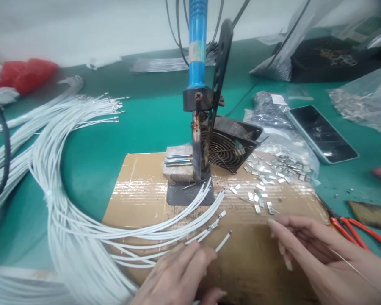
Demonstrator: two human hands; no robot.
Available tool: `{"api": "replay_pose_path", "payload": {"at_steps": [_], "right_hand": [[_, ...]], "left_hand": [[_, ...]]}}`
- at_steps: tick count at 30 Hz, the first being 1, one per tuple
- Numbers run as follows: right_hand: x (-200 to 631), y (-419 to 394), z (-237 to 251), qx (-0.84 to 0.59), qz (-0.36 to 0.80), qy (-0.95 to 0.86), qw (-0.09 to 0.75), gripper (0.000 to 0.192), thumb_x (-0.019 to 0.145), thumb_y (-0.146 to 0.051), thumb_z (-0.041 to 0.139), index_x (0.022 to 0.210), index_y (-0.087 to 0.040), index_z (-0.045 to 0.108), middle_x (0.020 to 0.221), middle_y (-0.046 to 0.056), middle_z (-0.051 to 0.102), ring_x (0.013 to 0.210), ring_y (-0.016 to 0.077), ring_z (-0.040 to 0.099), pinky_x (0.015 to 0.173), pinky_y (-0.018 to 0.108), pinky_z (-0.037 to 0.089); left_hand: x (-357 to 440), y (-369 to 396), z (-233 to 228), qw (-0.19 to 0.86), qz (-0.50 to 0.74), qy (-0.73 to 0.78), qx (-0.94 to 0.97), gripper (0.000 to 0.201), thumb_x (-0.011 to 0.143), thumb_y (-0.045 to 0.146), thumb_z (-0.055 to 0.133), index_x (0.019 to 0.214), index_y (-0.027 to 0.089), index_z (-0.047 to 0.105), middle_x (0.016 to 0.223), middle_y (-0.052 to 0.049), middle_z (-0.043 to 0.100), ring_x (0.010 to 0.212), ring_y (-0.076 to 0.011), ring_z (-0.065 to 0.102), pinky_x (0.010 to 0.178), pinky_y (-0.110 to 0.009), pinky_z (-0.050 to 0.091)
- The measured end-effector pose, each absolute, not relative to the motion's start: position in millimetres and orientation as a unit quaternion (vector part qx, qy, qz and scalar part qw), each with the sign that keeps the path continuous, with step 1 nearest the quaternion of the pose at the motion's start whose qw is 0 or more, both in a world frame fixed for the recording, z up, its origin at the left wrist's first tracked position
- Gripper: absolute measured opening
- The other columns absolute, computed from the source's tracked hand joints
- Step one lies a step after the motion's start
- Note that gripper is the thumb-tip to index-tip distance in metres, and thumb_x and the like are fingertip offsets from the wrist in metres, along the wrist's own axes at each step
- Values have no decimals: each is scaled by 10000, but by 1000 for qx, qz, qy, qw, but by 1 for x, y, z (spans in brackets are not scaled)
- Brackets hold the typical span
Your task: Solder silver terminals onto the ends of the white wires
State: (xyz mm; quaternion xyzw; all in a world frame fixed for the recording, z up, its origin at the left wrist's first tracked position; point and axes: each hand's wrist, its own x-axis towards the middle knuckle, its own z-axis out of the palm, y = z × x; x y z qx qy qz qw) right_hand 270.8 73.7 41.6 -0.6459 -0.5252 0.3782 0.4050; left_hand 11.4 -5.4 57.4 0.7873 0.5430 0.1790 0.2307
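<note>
1. The left hand (178, 275) held its grip clamped on one thin white insulated wire (222, 242), whose stripped tip pointed up and right over the brown cardboard sheet (139, 186).
2. The right hand (320, 254) lay with its grip apart, fingertips (271, 222) just beside small silver metal clips (260, 203); a fine solder strand (349, 264) crossed it.
3. A blue-handled soldering iron (197, 63) stood upright behind, on the green tabletop (139, 110).

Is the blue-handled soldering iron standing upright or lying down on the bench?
Upright: the soldering iron hangs vertically, handle up, tip pointing down at the dark plate on the cardboard.
</note>
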Motion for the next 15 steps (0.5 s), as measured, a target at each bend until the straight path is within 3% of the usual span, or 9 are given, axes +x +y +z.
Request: {"api": "replay_pose_path", "payload": {"at_steps": [4, 8, 10, 12, 15], "right_hand": [[267, 76, 46, -631, 396, -528, 408, 285, 778, -493, 882, 810, -216, 821, 530, 23, 704, 380, 156, 651, 391, 160, 547], [268, 73, 39, -622, 409, -528, 409, 270, 805, -477, 899, 840, -218, 832, 567, 21, 721, 402, 146, 650, 412, 158, 552], [267, 69, 36, -623, 426, -515, 408, 277, 820, -489, 905, 872, -226, 835, 584, 15, 719, 434, 146, 653, 435, 165, 561], [263, 64, 37, -629, 444, -491, 407, 305, 802, -521, 914, 863, -234, 829, 558, 4, 684, 444, 146, 636, 438, 174, 555], [249, 58, 49, -661, 466, -423, 408, 350, 750, -582, 912, 819, -256, 807, 509, -26, 604, 465, 135, 595, 448, 172, 524]], "left_hand": [[26, 1, 46, 173, 170, 568, 786, 237, 987, 143, 690, 1147, 265, 564, 915, 2, 780, 720, -232, 806, 624, -308, 633], [34, 11, 51, 128, 143, 558, 807, 198, 968, 49, 522, 965, 232, 599, 970, -83, 744, 657, -215, 731, 591, -321, 582], [35, 15, 57, 199, 181, 564, 780, 217, 948, 35, 487, 914, 239, 555, 1071, -110, 730, 732, -200, 738, 661, -308, 578], [36, 20, 64, 349, 224, 576, 704, 218, 940, 68, 532, 849, 257, 471, 1006, -67, 702, 743, -175, 699, 665, -278, 533], [34, 28, 74, 631, 270, 572, 449, 222, 991, 259, 670, 893, 264, 471, 798, 50, 588, 511, -89, 508, 481, -216, 357]]}}
